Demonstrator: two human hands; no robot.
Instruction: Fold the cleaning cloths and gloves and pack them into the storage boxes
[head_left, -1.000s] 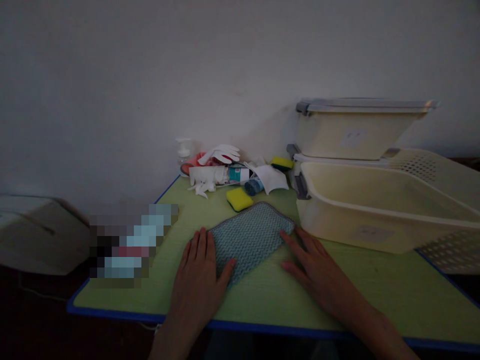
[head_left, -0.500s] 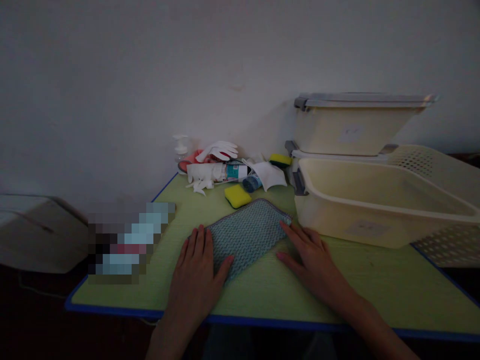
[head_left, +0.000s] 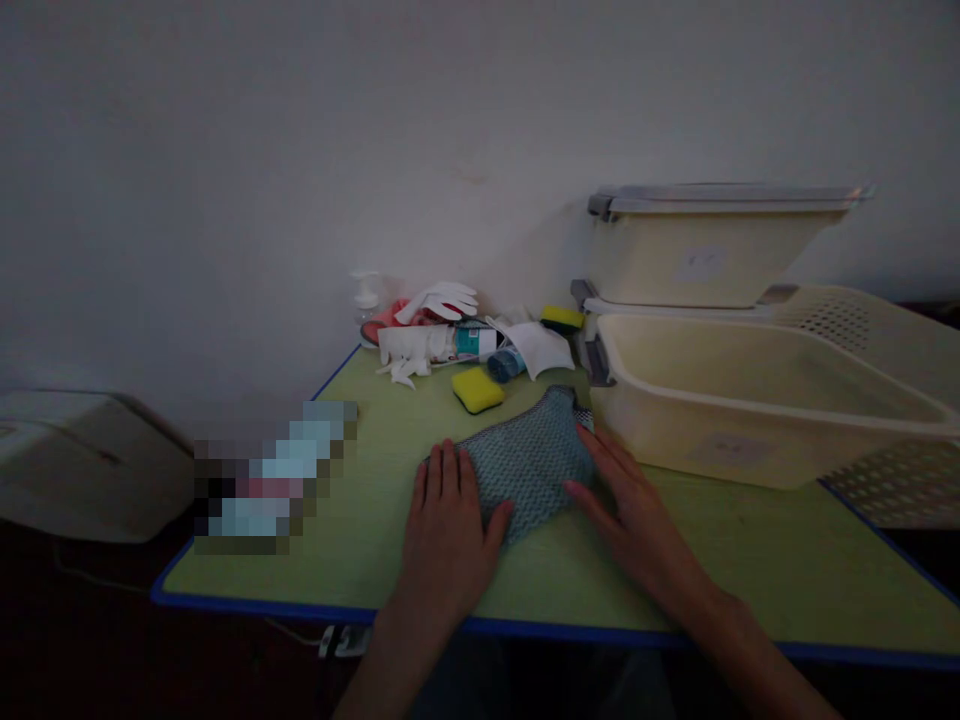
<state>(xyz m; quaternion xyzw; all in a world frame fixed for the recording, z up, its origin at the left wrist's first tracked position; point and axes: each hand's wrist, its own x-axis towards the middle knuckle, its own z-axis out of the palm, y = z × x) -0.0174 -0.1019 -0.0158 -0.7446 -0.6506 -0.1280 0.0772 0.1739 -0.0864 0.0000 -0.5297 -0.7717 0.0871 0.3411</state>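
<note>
A blue-grey textured cleaning cloth (head_left: 531, 462) with a dark edge lies on the green table (head_left: 330, 550). My left hand (head_left: 452, 530) presses flat on its left part, fingers stretched forward and thumb out to the side. At the cloth's right edge is my right hand (head_left: 626, 515), its fingertips touching the fabric and its thumb apart. The cloth's far right corner is bunched up near the bin. Just beyond the cloth sits a yellow sponge (head_left: 478, 390) with a dark green underside.
An open cream bin (head_left: 697, 435) stands at right, with a lidded bin (head_left: 675, 255) behind it and a perforated basket (head_left: 885, 490) beside them. White gloves (head_left: 439, 300), a pump bottle (head_left: 365, 295), a blue-capped bottle (head_left: 506, 363) and another sponge (head_left: 562, 319) crowd the back. A blurred-out item (head_left: 281, 480) lies left.
My left hand has slid right, pushing the cloth's left side along. The cloth has become narrower and rucked up at its far right corner. My right hand has barely moved.
</note>
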